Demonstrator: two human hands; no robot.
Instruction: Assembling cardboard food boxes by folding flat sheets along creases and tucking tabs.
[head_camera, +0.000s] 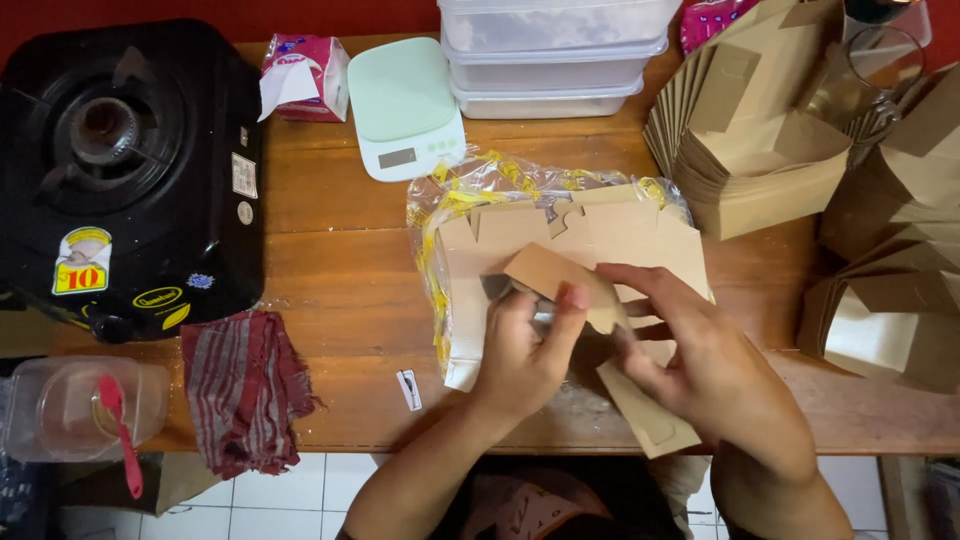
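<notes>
Both my hands work on a flat brown cardboard box blank (590, 300) at the table's front middle. My left hand (525, 345) pinches a folded flap of it, thumb on top. My right hand (700, 365) grips the blank from the right, fingers reaching across to the same flap. Under it lies a stack of flat blanks (610, 235) on a clear plastic bag with yellow print (470, 195). One flap of the held blank sticks out over the table's front edge.
A black gas stove (130, 170) fills the left. A red striped cloth (240, 385) hangs over the front edge. A mint kitchen scale (405, 105), stacked clear containers (550, 55) and a tissue pack (300, 75) stand behind. Folded brown boxes (760, 150) pile at right.
</notes>
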